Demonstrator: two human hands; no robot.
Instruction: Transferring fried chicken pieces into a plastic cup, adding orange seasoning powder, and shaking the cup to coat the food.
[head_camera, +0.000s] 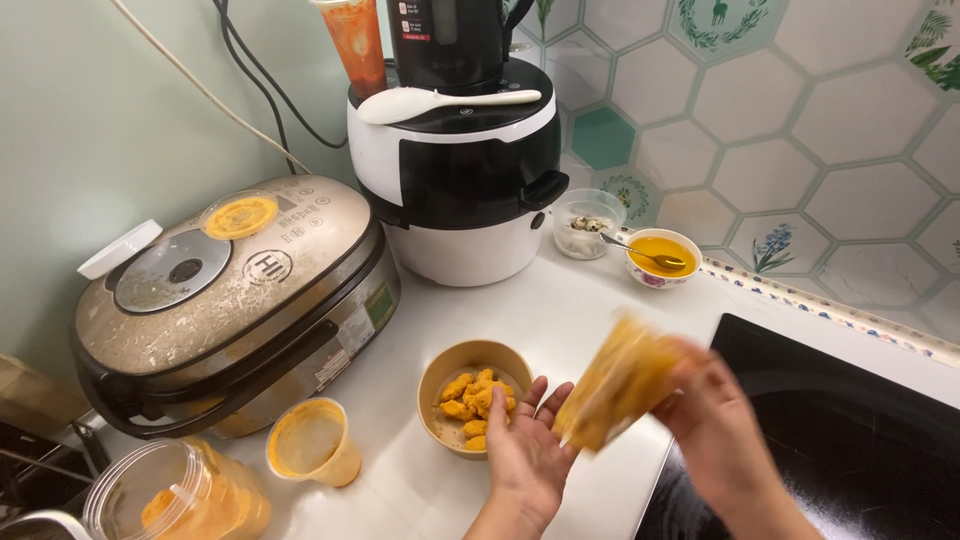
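My right hand holds a blurred, see-through container smeared with orange, tilted above the counter. Beside it my left hand is open, palm up and fingers spread, touching the near rim of a tan bowl. Several orange chunks of food lie in that bowl. The container hangs just right of the bowl, close to my left fingertips.
A beige rice cooker and a black-and-white cooker with a white spoon stand behind. A yellow cup, a plastic jar, a bowl of yellow liquid, a glass bowl and a black cooktop surround the bowl.
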